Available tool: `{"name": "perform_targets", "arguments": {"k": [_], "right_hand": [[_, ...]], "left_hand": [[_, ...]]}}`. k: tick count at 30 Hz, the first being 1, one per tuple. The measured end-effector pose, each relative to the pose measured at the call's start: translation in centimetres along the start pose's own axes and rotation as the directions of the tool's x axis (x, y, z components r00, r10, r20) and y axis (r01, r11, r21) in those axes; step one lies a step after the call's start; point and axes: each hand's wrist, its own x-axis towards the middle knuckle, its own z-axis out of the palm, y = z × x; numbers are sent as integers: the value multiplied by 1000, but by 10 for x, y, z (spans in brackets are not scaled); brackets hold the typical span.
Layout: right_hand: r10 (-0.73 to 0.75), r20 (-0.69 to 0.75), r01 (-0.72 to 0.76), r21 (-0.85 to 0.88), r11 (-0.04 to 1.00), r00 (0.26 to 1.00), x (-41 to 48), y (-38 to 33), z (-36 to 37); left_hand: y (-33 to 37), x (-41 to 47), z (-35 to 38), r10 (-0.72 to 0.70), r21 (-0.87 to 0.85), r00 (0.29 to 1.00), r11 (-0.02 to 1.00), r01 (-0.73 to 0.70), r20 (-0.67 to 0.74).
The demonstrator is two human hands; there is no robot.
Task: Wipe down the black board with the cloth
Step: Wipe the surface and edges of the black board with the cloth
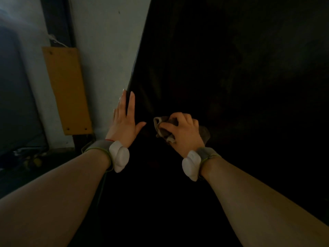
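A large black board (231, 68) fills the right and middle of the head view, standing upright in dim light. My left hand (125, 118) lies flat along the board's left edge, fingers straight, with some fingers on the face and others past the edge. My right hand (183, 131) grips a crumpled grey-brown cloth (162, 129) and presses it against the board's face, a short way right of the left hand. Part of the cloth sticks out behind the right hand. Both wrists carry grey bands with white pods.
A pale wall (106, 41) runs left of the board. An orange-brown wooden panel (67, 90) leans against it. Dark clutter and cables (30, 157) lie on the floor at lower left.
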Motion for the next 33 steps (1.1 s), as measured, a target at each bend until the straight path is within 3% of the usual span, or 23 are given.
{"name": "perform_targets", "arguments": {"k": [3, 5, 7, 9, 12, 23, 28, 33], "right_hand": [[-52, 38, 52, 14, 999, 998, -6, 4, -7], [-23, -119, 35, 99, 994, 993, 1, 5, -21], [98, -334, -38, 181, 983, 938, 17, 6, -38], [191, -408, -115, 204, 972, 893, 37, 9, -49], [203, -301, -169, 135, 976, 932, 50, 9, -40], [123, -190, -106, 99, 989, 974, 20, -6, 5], [131, -135, -120, 84, 989, 982, 5, -13, 19], [99, -78, -94, 65, 993, 992, -16, -18, 36]], "left_hand": [[0, 1, 1, -38, 41, 999, 998, 37, 24], [-1, 2, 2, -55, 59, 998, 997, 53, 41], [-2, 3, 2, -64, 70, 997, 996, 61, 46], [-3, 3, 2, -72, 85, 997, 994, 68, 39], [-2, 3, 3, -77, 84, 996, 994, 74, 35], [1, 2, 3, -35, 52, 999, 998, 35, 2], [-2, -12, -1, -24, -58, 999, 998, 27, 39], [-17, -45, 11, -88, 26, 984, 996, 85, 153]]}}
